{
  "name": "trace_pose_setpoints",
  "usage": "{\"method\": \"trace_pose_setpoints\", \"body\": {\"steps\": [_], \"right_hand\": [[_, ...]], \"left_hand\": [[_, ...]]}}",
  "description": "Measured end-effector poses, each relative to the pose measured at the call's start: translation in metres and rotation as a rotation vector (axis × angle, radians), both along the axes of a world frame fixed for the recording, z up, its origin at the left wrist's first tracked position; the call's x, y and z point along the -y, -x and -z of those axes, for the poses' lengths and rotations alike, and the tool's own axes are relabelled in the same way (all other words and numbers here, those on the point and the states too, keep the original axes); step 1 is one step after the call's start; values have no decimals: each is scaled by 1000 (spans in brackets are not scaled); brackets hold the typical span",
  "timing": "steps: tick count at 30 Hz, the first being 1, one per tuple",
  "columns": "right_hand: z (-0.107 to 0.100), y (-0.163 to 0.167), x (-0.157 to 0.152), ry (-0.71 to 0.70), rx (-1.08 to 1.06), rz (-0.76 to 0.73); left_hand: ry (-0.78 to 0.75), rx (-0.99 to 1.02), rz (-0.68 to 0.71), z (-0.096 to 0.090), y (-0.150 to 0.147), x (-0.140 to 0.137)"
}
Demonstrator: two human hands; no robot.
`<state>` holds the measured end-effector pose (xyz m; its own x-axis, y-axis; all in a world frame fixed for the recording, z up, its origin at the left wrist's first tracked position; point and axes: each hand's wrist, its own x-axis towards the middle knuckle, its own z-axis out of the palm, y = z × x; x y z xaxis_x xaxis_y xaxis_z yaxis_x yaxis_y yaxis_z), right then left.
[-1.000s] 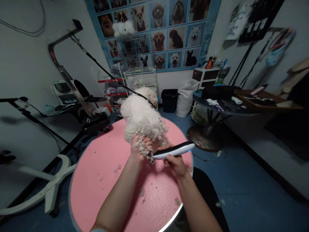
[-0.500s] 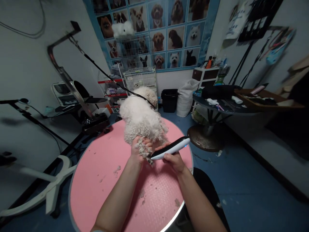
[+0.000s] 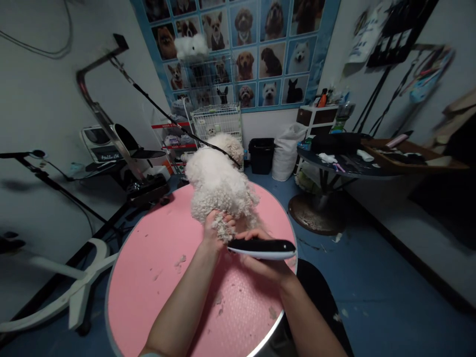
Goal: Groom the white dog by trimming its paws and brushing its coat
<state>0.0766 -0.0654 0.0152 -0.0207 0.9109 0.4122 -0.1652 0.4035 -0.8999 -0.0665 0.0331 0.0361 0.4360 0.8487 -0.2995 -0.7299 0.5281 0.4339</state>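
A curly white dog stands on the round pink grooming table, its rear towards me and its head at the far side. My left hand is closed around one of its hind legs, with the fluffy paw showing between the fingers. In my right hand is a black and white hair clipper, held almost level. Its blade end points left, close by the paw; whether it touches the fur I cannot tell. A black leash runs down to the dog's neck.
Hair tufts lie on the tabletop. A metal grooming arm rises at the left. Behind the dog stand a wire cage, a black bin and a white sack. At the right, a dark side table bears tools and a tray.
My right hand has turned the clipper from a slant to nearly level, its black top now facing me and its rear end lower. My left hand keeps hold of the leg.
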Motion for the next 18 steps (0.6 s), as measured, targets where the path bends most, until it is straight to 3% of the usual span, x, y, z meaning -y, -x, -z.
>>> {"method": "trace_pose_setpoints", "body": {"steps": [7,12,15,18], "right_hand": [[-9,-8,0,-50,207,-56],[-14,-6,5,-131,344,65],[-17,-3,7,-166,528,28],[-15,0,7,-205,541,117]], "left_hand": [[-42,-82,29,0,-5,1],[-85,-154,-29,0,-13,4],[-105,-193,-55,-3,-17,6],[-91,-216,-67,-7,-19,9]]}}
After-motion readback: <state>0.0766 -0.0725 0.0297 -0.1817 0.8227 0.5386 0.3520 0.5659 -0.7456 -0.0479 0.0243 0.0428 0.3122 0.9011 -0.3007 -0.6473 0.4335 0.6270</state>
